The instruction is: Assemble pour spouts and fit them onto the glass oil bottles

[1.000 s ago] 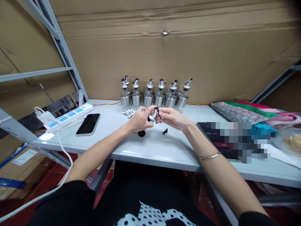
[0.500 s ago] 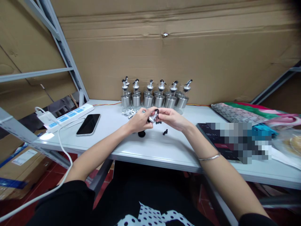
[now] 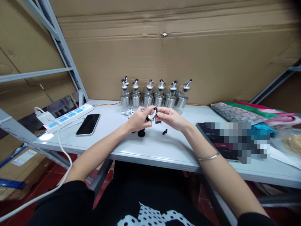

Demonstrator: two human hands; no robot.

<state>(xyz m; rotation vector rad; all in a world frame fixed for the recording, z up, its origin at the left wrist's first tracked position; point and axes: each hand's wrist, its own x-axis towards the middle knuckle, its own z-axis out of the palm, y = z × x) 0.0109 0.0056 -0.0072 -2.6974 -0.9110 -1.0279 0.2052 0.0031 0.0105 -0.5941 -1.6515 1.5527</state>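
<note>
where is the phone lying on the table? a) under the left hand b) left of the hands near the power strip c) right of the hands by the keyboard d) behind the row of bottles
b: the dark phone lies flat on the white table, left of the left hand and just in front of the power strip.

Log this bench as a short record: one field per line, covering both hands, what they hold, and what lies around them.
left hand: grips the silver pourer cap from the left
right hand: pinches the cap's black spout end from the right
height: cap held just above the white table
under hands: black round piece, small black piece
behind: row of steel-collared dispenser bottles, upright; loose white parts
left side: black phone face up, white power strip
right side: patterned cloth
backdrop: cardboard sheet
</note>
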